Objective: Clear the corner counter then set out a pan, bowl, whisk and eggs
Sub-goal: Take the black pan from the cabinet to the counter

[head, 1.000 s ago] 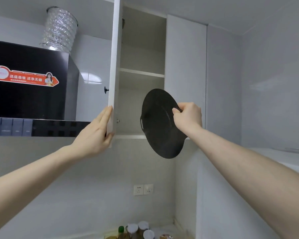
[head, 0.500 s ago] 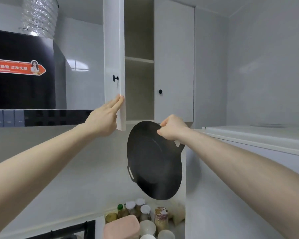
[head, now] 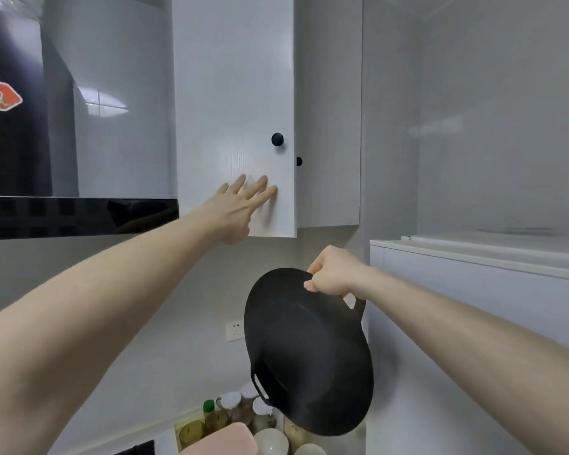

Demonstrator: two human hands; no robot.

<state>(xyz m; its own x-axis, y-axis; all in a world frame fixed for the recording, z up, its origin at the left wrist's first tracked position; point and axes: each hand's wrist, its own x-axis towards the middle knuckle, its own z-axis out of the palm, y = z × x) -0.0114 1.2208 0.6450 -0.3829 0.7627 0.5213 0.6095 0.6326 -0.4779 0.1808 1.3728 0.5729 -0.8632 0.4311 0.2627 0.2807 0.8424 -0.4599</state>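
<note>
A round black pan (head: 306, 353) with two small side handles hangs tilted on edge below the wall cupboard, its underside toward me. My right hand (head: 334, 272) grips its upper handle. My left hand (head: 240, 205) lies with straight, spread fingers flat against the lower part of the white cupboard door (head: 234, 93), which stands almost flush with its frame. A white bowl (head: 271, 441) sits on the counter beneath the pan. No whisk or eggs are in view.
A black range hood (head: 23, 178) fills the left. Jars and bottles (head: 240, 408) crowd the corner counter, with a pink container (head: 224, 440) in front. A white fridge (head: 473, 284) stands at right. A wall socket (head: 235, 330) sits behind the pan.
The cupboard door has swung from open to nearly closed under my left hand, which moved from its edge to its face. My right hand has lowered the pan out of the cupboard.
</note>
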